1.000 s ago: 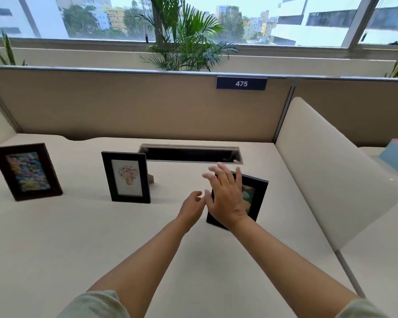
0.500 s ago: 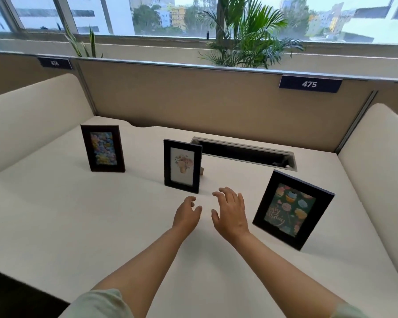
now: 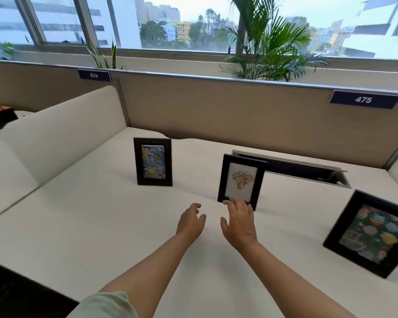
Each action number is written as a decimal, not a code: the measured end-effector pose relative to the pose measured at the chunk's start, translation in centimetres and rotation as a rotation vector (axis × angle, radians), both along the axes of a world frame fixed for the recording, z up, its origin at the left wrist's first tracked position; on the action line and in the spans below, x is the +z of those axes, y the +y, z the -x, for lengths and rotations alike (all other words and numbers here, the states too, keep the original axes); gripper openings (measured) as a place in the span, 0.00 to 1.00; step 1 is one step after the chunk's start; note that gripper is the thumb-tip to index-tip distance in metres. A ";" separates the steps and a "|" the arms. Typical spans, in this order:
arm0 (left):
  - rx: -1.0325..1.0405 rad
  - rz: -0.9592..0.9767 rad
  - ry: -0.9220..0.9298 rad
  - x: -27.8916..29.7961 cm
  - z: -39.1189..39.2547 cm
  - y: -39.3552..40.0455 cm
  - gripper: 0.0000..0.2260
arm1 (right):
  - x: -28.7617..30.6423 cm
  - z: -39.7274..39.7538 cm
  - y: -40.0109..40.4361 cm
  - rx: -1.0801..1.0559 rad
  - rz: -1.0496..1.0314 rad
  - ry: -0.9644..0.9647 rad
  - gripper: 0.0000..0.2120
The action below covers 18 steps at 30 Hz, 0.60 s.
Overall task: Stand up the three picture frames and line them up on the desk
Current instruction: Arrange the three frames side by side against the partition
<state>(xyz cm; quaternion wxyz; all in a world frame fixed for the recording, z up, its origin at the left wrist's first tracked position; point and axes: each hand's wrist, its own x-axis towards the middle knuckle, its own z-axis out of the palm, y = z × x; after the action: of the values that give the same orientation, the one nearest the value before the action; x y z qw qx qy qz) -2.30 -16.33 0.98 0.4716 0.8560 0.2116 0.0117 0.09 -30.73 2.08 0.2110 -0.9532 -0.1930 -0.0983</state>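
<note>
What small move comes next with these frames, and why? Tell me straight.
Probably nudge the middle frame into line. All three frames stand upright, but the right frame sits nearer the desk's front edge than the left frame. The right hand already reaches the middle frame's lower edge; the left hand hovers open beside it.

partition wall [image 3: 216, 106] bears two dark tags: "474" [image 3: 94, 75] and "475" [image 3: 363, 99].

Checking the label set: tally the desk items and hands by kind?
Picture frames, standing: 3 — pastel frame, flower-pot frame, dark cupcake frame
Hands: 2 — left hand, right hand, both open
Desk number plates: 2 — 474 plate, 475 plate
Total: 7
</note>
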 end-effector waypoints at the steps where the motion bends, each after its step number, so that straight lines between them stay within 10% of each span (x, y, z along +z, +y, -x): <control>1: 0.004 -0.002 0.003 -0.1 0.1 1.8 0.17 | 0.0 0.1 1.8 -0.003 -0.021 0.004 0.22; 18: 0.072 0.023 0.068 -2.7 -0.6 10.4 0.16 | -1.2 -2.4 12.9 0.155 -0.075 0.159 0.22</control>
<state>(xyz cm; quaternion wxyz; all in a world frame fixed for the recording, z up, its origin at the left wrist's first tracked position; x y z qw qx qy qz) -1.65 -5.94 -1.74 0.4731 0.8423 0.2582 -0.0028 2.50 -17.81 0.86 0.2681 -0.9317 -0.2448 -0.0129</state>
